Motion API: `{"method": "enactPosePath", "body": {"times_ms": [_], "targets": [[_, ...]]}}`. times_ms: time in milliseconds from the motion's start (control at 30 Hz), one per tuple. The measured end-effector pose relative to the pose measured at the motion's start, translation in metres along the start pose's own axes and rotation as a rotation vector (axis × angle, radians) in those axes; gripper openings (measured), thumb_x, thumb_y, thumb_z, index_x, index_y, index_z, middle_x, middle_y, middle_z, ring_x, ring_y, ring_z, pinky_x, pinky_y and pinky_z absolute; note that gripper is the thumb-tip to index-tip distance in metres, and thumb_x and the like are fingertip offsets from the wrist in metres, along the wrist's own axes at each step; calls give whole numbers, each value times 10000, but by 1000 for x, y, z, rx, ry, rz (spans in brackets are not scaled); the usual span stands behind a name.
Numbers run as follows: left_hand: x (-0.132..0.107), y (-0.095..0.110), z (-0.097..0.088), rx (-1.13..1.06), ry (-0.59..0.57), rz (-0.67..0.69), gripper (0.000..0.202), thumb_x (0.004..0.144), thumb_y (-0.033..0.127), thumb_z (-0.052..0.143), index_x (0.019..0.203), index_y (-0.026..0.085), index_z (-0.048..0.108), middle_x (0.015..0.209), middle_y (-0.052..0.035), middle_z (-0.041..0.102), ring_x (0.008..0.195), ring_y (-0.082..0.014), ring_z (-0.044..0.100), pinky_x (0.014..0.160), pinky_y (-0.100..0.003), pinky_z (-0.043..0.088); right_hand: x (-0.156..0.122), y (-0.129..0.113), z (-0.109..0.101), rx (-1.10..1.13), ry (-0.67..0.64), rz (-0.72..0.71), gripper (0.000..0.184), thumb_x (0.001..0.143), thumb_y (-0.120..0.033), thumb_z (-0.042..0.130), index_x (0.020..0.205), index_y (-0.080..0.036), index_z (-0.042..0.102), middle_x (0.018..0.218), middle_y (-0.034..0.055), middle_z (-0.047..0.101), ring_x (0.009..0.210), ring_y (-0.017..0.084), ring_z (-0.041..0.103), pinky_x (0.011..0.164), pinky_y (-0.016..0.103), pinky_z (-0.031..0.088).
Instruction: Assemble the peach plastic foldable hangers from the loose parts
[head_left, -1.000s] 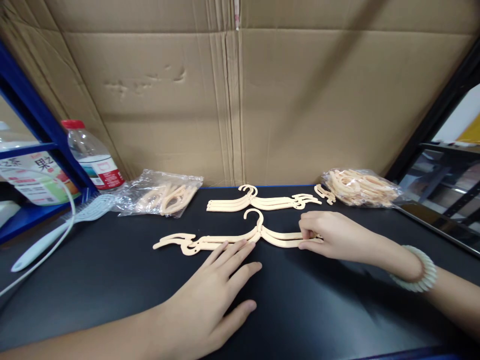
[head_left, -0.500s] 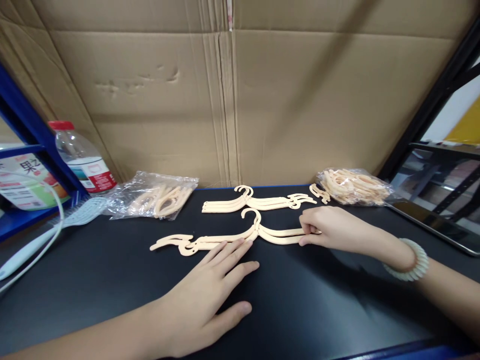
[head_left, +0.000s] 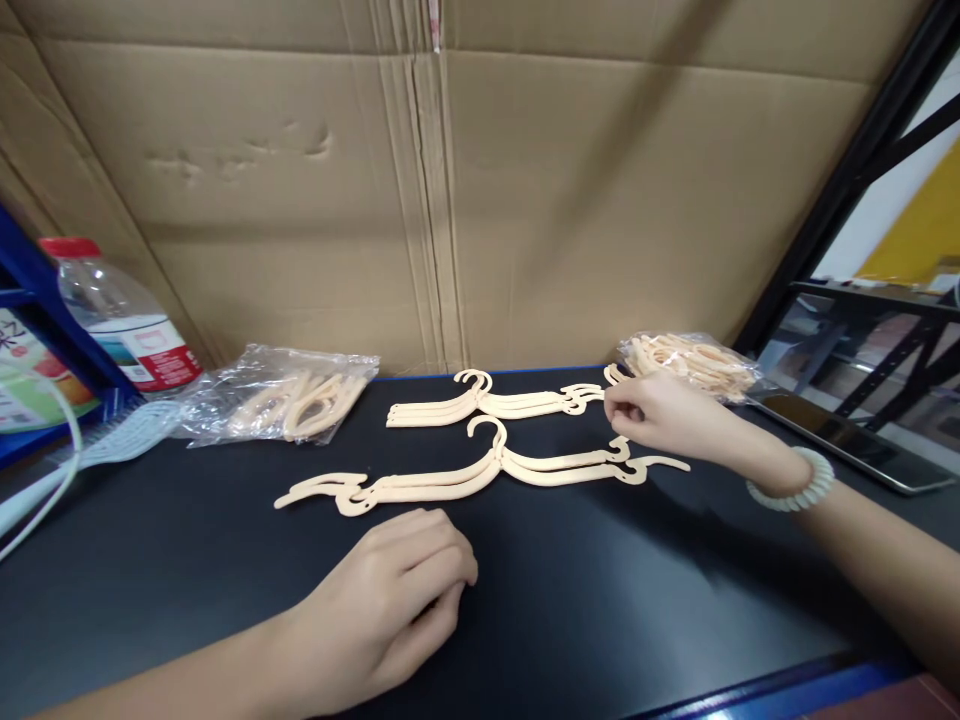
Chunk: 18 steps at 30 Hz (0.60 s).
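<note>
Two beige folding clothes hangers (head_left: 431, 487) lie overlapped on the black table, hooks pointing away from me; curved arm pieces extend at both ends. Behind them is another group of beige hangers (head_left: 435, 411), also overlapped. My left hand (head_left: 409, 590) rests in front of the nearer pair, fingers curled in, apart from the hangers, and nothing shows in it. Wearing a pale beaded bracelet (head_left: 799, 480), my right hand (head_left: 671, 415) is above the right end of the nearer pair, fingers curled, with nothing visible in them. It partly hides some small beige pieces (head_left: 615, 375).
Clear bags of beige parts lie at back left (head_left: 300, 400) and back right (head_left: 694, 362). A tablet-like slab (head_left: 847, 440) is at right. A red-capped bottle (head_left: 124, 320) and a pale hairbrush (head_left: 127, 432) are at left. Cardboard (head_left: 600, 200) stands behind.
My left hand has drawn back from the nearer hangers and curled its fingers. My right hand has let go of their right end and lifted; curved end pieces now show there. The view has shifted slightly.
</note>
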<state>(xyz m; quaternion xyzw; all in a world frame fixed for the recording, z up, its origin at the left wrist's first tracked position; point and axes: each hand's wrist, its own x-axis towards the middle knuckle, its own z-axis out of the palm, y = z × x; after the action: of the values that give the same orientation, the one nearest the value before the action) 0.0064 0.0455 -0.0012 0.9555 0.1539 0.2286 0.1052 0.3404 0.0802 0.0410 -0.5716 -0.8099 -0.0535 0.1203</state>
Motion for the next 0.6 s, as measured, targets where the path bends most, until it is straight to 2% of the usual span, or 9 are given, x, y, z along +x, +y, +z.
{"method": "enactPosePath", "body": {"times_ms": [100, 267, 600], "targets": [[-3, -2, 1, 8, 30, 0, 207, 846, 5, 416, 893, 199, 471, 762, -22, 569, 664, -146, 496, 605, -260, 406, 0, -2, 0, -1, -18, 2, 213, 746, -90, 454, 597, -180, 578, 540, -16, 573, 500, 116, 474, 515, 244, 295], [-5, -6, 2, 15, -1, -11, 201, 856, 13, 372, 820, 206, 415, 716, -7, 521, 635, -141, 461, 584, -253, 369, 1, -4, 1, -12, 7, -6, 241, 767, -72, 461, 713, -191, 663, 600, -12, 632, 540, 127, 526, 542, 243, 321], [0, -3, 2, -32, 31, -79, 190, 846, 36, 397, 876, 198, 490, 767, -19, 563, 683, -147, 516, 622, -250, 408, 2, -4, 9, -67, 23, 1, 199, 745, -100, 528, 742, -198, 701, 672, 11, 693, 611, 154, 608, 563, 241, 366]]}}
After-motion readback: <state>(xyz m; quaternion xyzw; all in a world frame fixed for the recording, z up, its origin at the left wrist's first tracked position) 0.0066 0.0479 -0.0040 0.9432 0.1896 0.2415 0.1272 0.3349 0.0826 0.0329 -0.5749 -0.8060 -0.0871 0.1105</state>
